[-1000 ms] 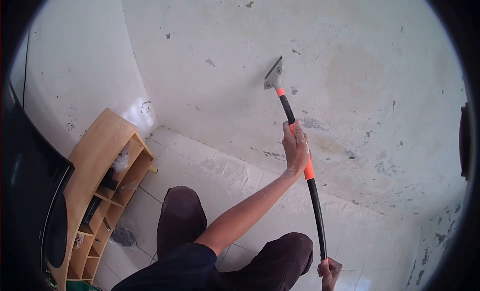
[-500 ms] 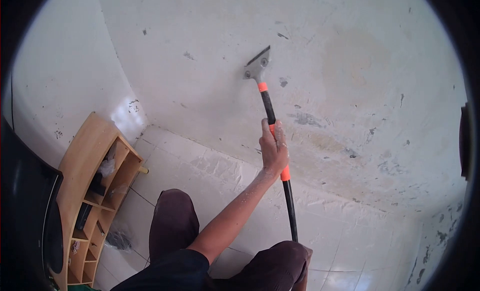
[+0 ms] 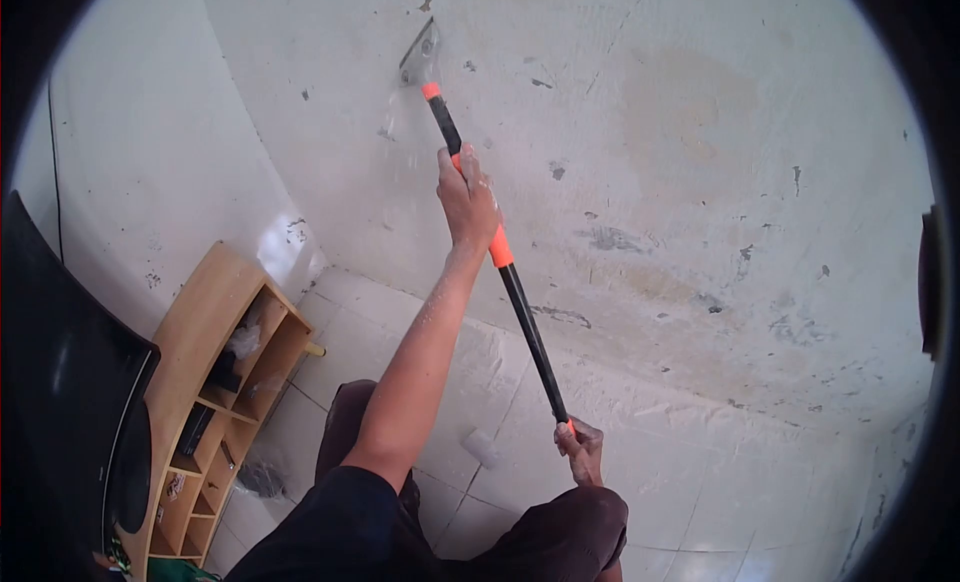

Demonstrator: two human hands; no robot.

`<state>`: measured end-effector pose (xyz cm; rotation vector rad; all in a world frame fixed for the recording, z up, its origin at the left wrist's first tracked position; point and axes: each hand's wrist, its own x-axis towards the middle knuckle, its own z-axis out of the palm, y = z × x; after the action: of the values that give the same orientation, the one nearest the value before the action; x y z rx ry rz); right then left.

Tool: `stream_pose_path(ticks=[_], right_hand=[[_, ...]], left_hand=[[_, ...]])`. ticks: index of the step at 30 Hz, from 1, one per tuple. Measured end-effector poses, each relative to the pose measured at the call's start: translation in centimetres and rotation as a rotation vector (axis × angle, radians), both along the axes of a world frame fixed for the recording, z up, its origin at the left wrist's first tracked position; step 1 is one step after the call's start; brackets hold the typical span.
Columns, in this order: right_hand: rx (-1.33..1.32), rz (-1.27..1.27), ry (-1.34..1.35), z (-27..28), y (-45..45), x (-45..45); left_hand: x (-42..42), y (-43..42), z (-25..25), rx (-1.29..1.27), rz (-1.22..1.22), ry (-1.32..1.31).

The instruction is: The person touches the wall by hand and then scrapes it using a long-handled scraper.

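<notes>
A long-handled scraper (image 3: 532,337) with a black shaft and orange grips slants up across the view. Its grey metal head (image 3: 421,64) is against or very near the stained white wall (image 3: 680,132), high and left. My left hand (image 3: 468,204), dusted with white, wraps around the upper orange grip. Lower down, my right hand (image 3: 583,452) closes on the orange end of the handle, just above my knee. Small specks show below the blade along the wall.
At left stands a wooden shelf unit (image 3: 215,292) holding small items, with a dark television (image 3: 75,402) before it. White dust and flakes lie on the tiled floor (image 3: 640,472) along the wall's foot. A pale cylindrical object (image 3: 481,448) lies between my knees.
The scraper has moved up and left along the wall, my left arm reaching farther with it. My right hand, hidden behind the knee before, now shows on the handle's end.
</notes>
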<state>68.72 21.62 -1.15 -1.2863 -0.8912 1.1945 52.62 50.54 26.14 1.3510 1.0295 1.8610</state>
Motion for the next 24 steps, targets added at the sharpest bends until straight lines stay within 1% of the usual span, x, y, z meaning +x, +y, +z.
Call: stream_pose_path(ticks=[3, 6, 7, 8, 10, 11, 13, 14, 15, 19, 21, 22, 24], right_hand=[[0.069, 0.005, -0.031, 0.5, -1.5, -0.2], [0.068, 0.016, -0.047, -0.3, -4.1, -0.1], [0.044, 0.012, -0.044, -0.7, -5.3, 0.2], [-0.051, 0.009, -0.096, -1.7, -6.8, 0.8], [-0.218, -0.004, -0.175, -3.3, -10.0, 1.6], [-0.262, -0.019, -0.186, -3.5, -11.0, 1.5], [-0.308, -0.073, -0.175, -3.7, -12.7, 1.1], [-0.317, -0.102, -0.167, -3.4, -13.3, 0.7], [-0.322, -0.126, -0.156, -3.1, -13.7, 0.3], [-0.298, -0.168, -0.119, -2.1, -13.6, -1.2], [-0.255, -0.16, -0.091, -1.8, -12.5, -1.6], [-0.228, -0.151, -0.07, -1.8, -11.7, -1.8], [-0.144, -0.121, -0.014, -1.6, -9.2, -2.0]], left_hand=[[-0.7, -0.5, 0.6, 0.029, -0.018, -0.025], [-0.3, -2.2, 0.0, -0.068, -0.087, -0.052], [0.1, -2.2, -1.5, -0.046, -0.07, -0.036], [0.8, -2.0, -3.7, -0.027, -0.053, -0.022], [2.5, -3.9, -6.7, -0.082, -0.058, -0.024], [3.4, -5.3, -8.0, -0.117, -0.087, -0.023], [4.4, -7.5, -9.4, -0.15, -0.124, -0.031], [4.7, -8.5, -9.7, -0.194, -0.195, -0.031], [4.8, -9.0, -9.9, -0.241, -0.267, -0.03], [4.5, -8.2, -10.2, -0.214, -0.273, -0.034], [4.1, -7.5, -9.7, -0.118, -0.164, 0.045], [3.7, -6.7, -9.2, -0.117, -0.165, 0.038], [2.3, -4.5, -6.3, 0.006, -0.041, 0.092]])
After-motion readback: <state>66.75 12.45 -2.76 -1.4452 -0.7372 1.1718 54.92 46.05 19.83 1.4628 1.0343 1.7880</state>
